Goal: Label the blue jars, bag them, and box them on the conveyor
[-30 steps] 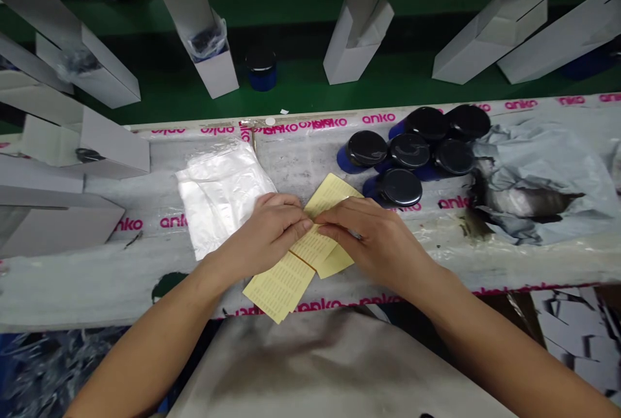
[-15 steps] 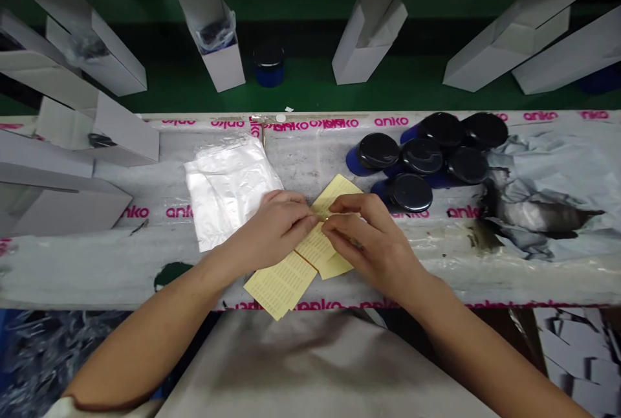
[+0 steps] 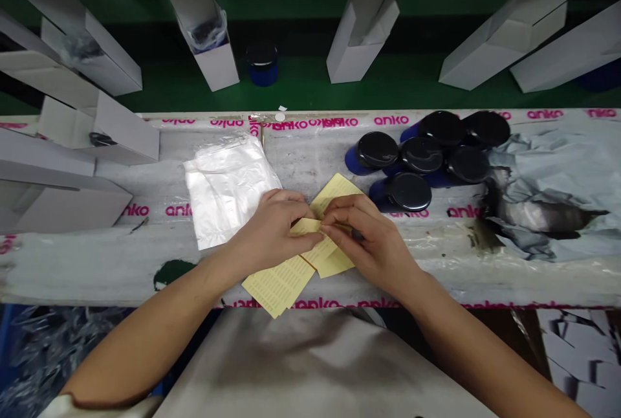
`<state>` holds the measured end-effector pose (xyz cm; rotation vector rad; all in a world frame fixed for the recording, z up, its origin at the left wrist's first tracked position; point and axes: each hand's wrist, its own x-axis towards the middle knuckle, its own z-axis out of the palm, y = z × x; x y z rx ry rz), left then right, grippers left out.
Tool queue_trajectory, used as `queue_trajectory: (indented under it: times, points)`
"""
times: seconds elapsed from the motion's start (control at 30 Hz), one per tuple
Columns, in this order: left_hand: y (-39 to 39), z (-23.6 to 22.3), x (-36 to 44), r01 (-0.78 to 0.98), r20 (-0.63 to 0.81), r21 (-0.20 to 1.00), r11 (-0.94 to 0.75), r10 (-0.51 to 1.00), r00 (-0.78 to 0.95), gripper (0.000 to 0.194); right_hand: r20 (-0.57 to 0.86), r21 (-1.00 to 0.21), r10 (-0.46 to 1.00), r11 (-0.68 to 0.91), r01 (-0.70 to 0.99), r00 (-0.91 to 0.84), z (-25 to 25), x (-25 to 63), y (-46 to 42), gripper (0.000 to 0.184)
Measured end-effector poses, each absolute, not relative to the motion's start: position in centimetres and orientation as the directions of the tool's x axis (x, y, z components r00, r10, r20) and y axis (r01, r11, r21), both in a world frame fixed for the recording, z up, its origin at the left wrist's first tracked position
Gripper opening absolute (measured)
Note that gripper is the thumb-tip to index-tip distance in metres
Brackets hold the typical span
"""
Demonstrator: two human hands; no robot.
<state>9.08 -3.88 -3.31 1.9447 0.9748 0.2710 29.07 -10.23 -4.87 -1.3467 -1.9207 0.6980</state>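
Left hand (image 3: 272, 229): pinching a raised yellow sheet (image 3: 305, 226)
Right hand (image 3: 371, 235): maybe pinching its edge
Other sheets (image 3: 281, 283): lying below, waiting

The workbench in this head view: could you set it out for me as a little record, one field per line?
Surface: workbench with a pale covering printed "anko" in pink
Left hand: at the yellow printed sheets, thumb over them; grip unclear
Right hand: fingertips pinched on the yellow printed sheets
Beside left hand: stack of thin plastic bags
Beyond right hand: six blue jars with black lids
Far right: torn grey plastic
Behind: green strip with open white boxes
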Motion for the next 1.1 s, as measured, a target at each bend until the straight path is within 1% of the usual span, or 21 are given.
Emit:
queue_trajectory:
  times: [0.2,0.37,0.53,0.67,0.73,0.87,0.93,0.97,1.03,1.1]
  points:
    - [-4.3,-3.7,9.6,0.524,-0.164,0.802,-0.286,0.738,0.655,0.004,0.229,-0.737,0.938,0.341,0.584,-0.258,-5.1,29.0,-10.2,0.010]
    - [-4.4,-4.0,9.7,0.524,-0.143,0.789,-0.320,0.734,0.664,0.007,0.147,-0.783,0.962,0.256,0.568,-0.231,-4.8,28.7,-10.3,0.011]
    - [-4.2,-4.0,9.7,0.531,-0.143,0.778,-0.336,0.728,0.671,0.005,0.080,-0.876,0.988,0.132,0.465,-0.130,-4.1,28.5,-10.0,0.012]
    - [-4.1,-3.8,9.5,0.535,-0.161,0.776,-0.335,0.714,0.681,0.002,-0.009,-0.928,0.997,0.021,0.372,-0.079,-3.9,28.8,-9.7,0.009]
    - [-4.0,-3.5,9.2,0.529,-0.162,0.774,-0.349,0.698,0.697,0.005,-0.041,-0.947,0.998,-0.022,0.321,-0.053,-3.8,29.0,-9.5,0.007]
    - [-3.0,-1.9,8.1,0.522,-0.163,0.778,-0.350,0.690,0.705,0.012,-0.059,-0.969,0.998,-0.052,0.241,-0.021,-3.4,29.3,-9.2,0.007]
    - [-1.6,-0.9,7.4,0.538,-0.121,0.765,-0.354,0.742,0.660,0.007,-0.042,-0.974,0.999,-0.037,0.223,-0.018,-3.1,29.3,-9.0,0.008]
    - [-0.6,-0.5,7.2,0.560,-0.082,0.747,-0.358,0.787,0.612,0.008,-0.020,-0.974,1.000,-0.016,0.224,-0.015,-2.9,29.2,-8.9,0.009]
    - [2.0,-0.1,7.1,0.632,0.036,0.691,-0.352,0.889,0.456,0.018,0.054,-0.967,0.999,0.052,0.249,0.004,-2.8,28.9,-8.7,0.011]
    - [5.1,-0.3,7.6,0.698,0.178,0.637,-0.326,0.944,0.279,0.015,0.147,-0.947,0.989,0.133,0.293,0.026,-2.8,28.6,-8.5,0.011]
